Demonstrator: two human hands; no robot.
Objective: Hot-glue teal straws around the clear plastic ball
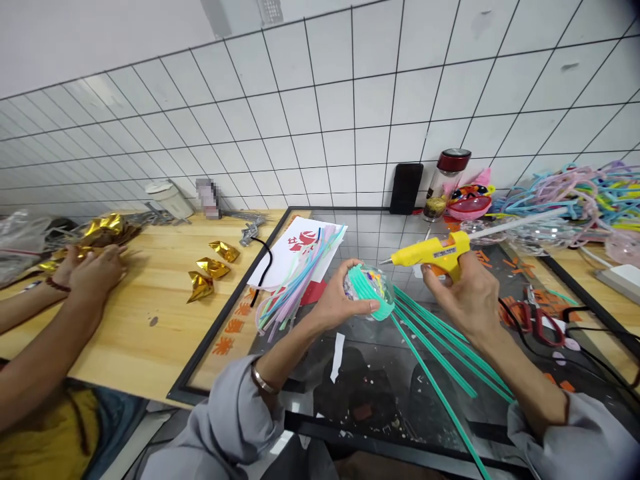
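Note:
My left hand (345, 297) is closed around a clear rounded plastic shell (371, 291) partly covered with rows of teal strips, with small colourful bits showing inside. Several long teal pipe cleaners (440, 347) trail from it down to the right, over the dark glass. In my right hand (467, 293) is a yellow hot glue gun (427, 255), gripped by its handle, a white glue stick (520, 222) poking out of its back. Its metal nozzle points left, just above the shell's upper right side; I cannot tell whether they touch.
Pastel pipe cleaners (300, 287) lie on white paper (280, 257) left of centre. Red-handled scissors (537, 320) and cables lie right. A phone (406, 189) and glass bottle (443, 187) stand by the tiled wall. Another person's hands (95, 270) work at left near gold foil pieces (214, 268).

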